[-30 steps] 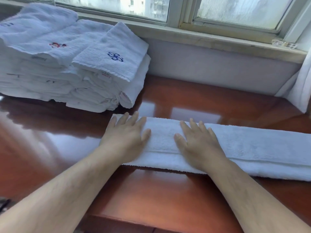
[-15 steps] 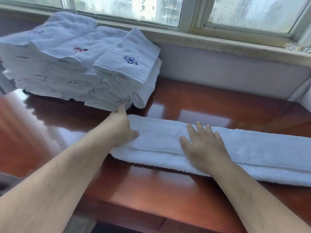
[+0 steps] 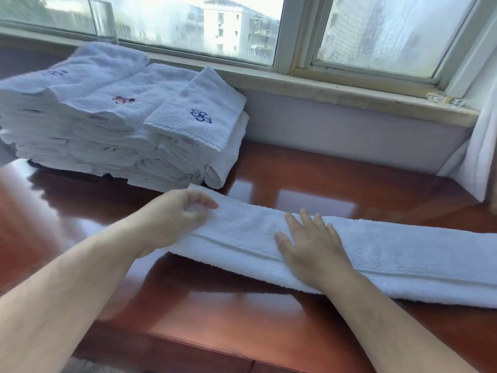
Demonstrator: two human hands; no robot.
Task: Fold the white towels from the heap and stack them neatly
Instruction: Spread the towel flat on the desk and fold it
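Note:
A long white towel (image 3: 390,254), folded lengthwise into a narrow strip, lies across the glossy red-brown table (image 3: 220,305) and runs off the right edge of view. My left hand (image 3: 172,219) grips the strip's left end, fingers curled round the cloth. My right hand (image 3: 312,246) lies flat on the strip near its middle, fingers straight and spread. A stack of folded white towels (image 3: 121,130) with red and blue embroidered marks stands at the back left, close behind the left end of the strip.
A window sill (image 3: 349,95) and grey wall run along the back of the table. A white curtain (image 3: 481,157) hangs at the right. The table's front edge is near my forearms.
My left hand slid from flat on the towel to its left end and curled its fingers round it. My right hand stayed pressed flat. The view tilted up a little.

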